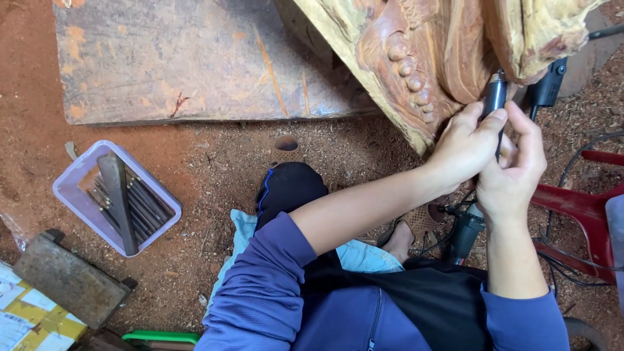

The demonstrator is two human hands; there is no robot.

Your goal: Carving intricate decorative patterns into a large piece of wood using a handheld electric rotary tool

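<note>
Reddish wood carving (416, 71) was lying up and ahead of both hands. Black rotary tool (494, 97) was gripped by left hand (465, 146) and right hand (513, 172), both closed around it; long axis near upright, tip against carving. Left hand was nearer carved toes. Lilac tray of chisels (71, 188) was seen far left; yellow-white printed carton (26, 318) at bottom-left corner.

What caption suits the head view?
Both hands, left hand and right hand, grip a rotary tool against a wood carving.
</note>
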